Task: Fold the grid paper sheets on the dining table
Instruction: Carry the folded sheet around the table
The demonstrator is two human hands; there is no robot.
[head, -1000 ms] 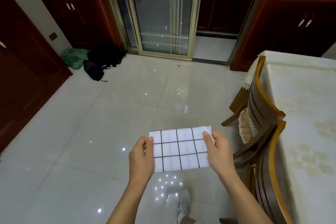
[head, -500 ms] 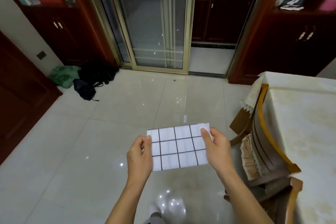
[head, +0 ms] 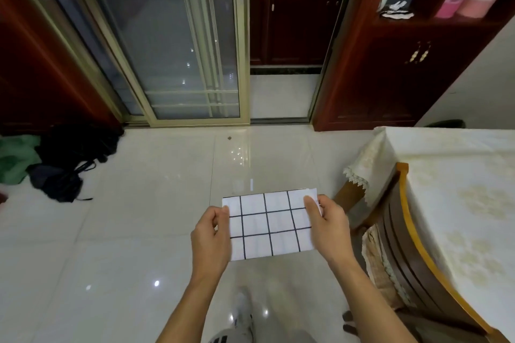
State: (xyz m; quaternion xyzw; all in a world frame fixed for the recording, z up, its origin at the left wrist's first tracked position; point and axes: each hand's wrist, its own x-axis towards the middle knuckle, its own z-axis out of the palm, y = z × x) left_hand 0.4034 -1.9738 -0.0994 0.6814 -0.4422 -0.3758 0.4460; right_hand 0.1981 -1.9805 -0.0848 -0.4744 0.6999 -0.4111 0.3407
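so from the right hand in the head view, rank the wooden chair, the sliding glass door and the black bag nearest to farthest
From the right hand, which holds the grid paper:
1. wooden chair, just to its right, tucked against the dining table.
2. black bag, on the floor far to the left, beside the green bag.
3. sliding glass door, straight ahead across the floor.

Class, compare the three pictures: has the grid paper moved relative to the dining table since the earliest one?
Yes. The grid paper, pinched by the left hand and right hand, now sits nearer the dining table's far corner, so it has been carried forward alongside it.
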